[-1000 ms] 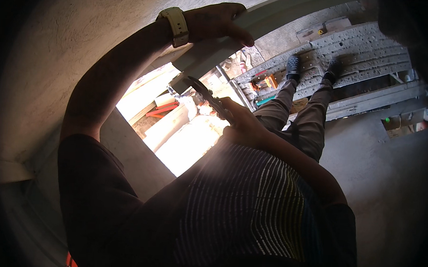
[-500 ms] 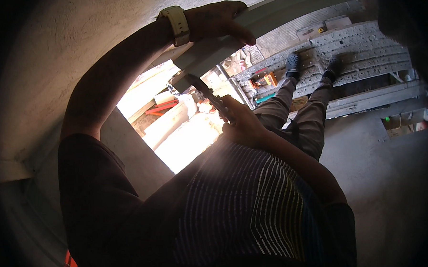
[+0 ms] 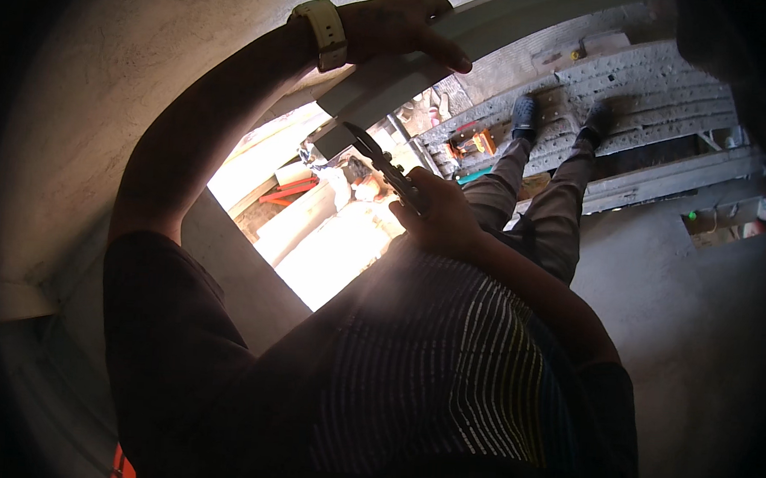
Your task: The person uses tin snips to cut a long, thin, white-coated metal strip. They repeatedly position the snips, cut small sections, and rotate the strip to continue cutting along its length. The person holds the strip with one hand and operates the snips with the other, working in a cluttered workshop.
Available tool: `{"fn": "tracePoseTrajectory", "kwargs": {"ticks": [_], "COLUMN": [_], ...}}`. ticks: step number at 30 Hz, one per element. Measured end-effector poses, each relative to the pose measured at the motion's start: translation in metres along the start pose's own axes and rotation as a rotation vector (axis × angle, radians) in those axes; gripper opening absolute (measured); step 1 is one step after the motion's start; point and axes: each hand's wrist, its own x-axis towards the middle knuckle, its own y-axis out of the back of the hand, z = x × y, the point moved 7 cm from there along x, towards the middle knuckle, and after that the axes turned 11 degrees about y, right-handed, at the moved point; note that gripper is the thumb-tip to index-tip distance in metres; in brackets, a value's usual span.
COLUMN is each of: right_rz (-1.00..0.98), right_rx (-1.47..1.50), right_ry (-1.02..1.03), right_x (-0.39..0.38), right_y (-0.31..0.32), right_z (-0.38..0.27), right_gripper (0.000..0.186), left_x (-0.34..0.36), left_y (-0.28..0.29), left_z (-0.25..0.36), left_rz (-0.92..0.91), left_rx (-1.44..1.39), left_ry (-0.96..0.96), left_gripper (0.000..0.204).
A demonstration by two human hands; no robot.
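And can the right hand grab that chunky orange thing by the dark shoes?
Probably not: the right hand holds a long dark metal tool, and the orange thing seems well below, on the pitted grey platform by the shoes.

A: Legible text, any surface?
B: None readable.
A: Tool (image 3: pixel 389 168), checked?
B: Dark against the glare. No mark can be made out.
A: Strip (image 3: pixel 503 26)?
B: Grey face, no characters legible.
A: Watch (image 3: pixel 327 33)?
B: Pale band toward the camera, no lettering made out. Dial: cannot tell.
A: Shirt (image 3: pixel 480 371)?
B: Stripes, pale with some yellowish. No letters or numerals readable among them.
A: Orange item (image 3: pixel 485 142)?
B: Too small; any label is unreadable.
A: Wall (image 3: pixel 654 289), signs?
B: None legible. Edges too dark to judge.
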Motion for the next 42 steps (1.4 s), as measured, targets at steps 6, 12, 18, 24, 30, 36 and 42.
{"fn": "tracePoseTrajectory", "kwargs": {"ticks": [6, 12, 18, 24, 30, 36, 42], "right_rz": [-0.169, -0.133, -0.123, -0.136, -0.238, -0.335, -0.274], "right_rx": [0.237, 0.261, 0.246, 0.091, -0.115, 0.122, 0.388], "right_ry": [-0.05, 0.04, 0.042, -0.211, -0.381, -0.257, -0.288], "right_x": [-0.011, -0.011, -0.007, -0.006, 0.0, -0.018, -0.024], "right_y": [-0.001, 0.0, 0.006, 0.007, 0.009, 0.016, 0.01], "right_z": [0.014, 0.013, 0.005, 0.009, 0.012, 0.025, 0.043], "right_gripper": [0.053, 0.07, 0.069, 0.053, 0.046, 0.058, 0.065], "left_x": [0.013, 0.028, 0.043, 0.041, 0.053, 0.038, 0.02], "left_y": [0.008, 0.004, 0.013, 0.012, -0.002, 0.0, 0.006], "left_z": [0.005, 0.008, 0.004, 0.003, 0.001, 0.0, 0.027], "left_rz": [-0.103, -0.251, 0.177, 0.327, 0.552, 0.525, 0.143], "left_rx": [-0.157, -0.234, 0.058, 0.378, 0.579, 0.606, 0.28], "left_ry": [-0.096, -0.199, -0.259, -0.222, -0.308, -0.327, -0.11], "left_gripper": [0.092, 0.088, 0.081, 0.083, 0.072, 0.078, 0.055]}}
